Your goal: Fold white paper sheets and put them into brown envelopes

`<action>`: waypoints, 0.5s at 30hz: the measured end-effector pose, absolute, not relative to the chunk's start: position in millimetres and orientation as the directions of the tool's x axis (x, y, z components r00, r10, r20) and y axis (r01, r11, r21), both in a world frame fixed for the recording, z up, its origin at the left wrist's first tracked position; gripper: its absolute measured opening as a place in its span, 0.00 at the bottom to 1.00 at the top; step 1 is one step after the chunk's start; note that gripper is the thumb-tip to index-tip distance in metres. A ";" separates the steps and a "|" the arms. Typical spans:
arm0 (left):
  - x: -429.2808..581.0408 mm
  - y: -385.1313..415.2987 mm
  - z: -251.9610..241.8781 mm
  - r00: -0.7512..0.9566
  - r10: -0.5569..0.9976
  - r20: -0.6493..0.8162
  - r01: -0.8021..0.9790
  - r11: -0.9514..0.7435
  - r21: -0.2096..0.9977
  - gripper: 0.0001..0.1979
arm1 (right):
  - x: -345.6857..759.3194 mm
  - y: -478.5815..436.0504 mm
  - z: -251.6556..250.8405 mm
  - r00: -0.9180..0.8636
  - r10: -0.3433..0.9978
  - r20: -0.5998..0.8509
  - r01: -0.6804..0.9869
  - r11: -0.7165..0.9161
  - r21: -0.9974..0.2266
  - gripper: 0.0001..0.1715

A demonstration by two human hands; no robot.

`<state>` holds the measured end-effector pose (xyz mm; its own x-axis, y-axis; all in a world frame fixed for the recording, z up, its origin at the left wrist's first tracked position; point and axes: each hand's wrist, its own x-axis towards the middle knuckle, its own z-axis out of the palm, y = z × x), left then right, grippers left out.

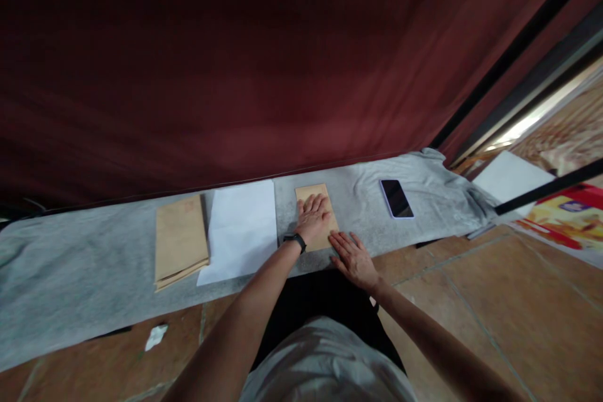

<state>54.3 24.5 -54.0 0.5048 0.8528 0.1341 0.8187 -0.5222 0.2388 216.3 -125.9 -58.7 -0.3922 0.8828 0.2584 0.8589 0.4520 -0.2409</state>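
Apparently, the left hand [315,218] smooths the brown paper [321,241], the right hand [357,262] steadying its five-o'clock corner, fingers apart; next needs even pressure.

At the lower left of the frame the table [70,276] offers open room for a hand; left of centre, the stacked kraft envelopes [180,235] and white paper [245,226] lie in the way, a sliver between them narrowing toward the bottom; the strip between the paper and the single kraft envelope [311,191] at centre is crossed low down by the left forearm [264,291]; the left hand [313,217] covers that envelope's middle, the right hand [354,259] its lower right edge; a wider lane parts the envelope from the smartphone [397,198]; past the phone, rumpled grey cloth [443,195] leaves passage; the dark red curtain [226,75] closes off the upper frame.
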 end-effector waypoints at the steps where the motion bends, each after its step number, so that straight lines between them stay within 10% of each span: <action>1: 54.2 25.7 -54.1 0.505 0.852 0.135 0.820 -0.523 0.234 0.29 | 216.4 -125.7 -59.2 -0.394 0.882 0.258 0.858 0.453 -0.240 0.34; 15: 20.3 -46.7 -57.1 0.610 0.780 0.136 0.767 -0.625 0.143 0.30 | 217.0 -126.1 -64.4 -0.411 0.872 0.264 0.852 0.471 -0.228 0.34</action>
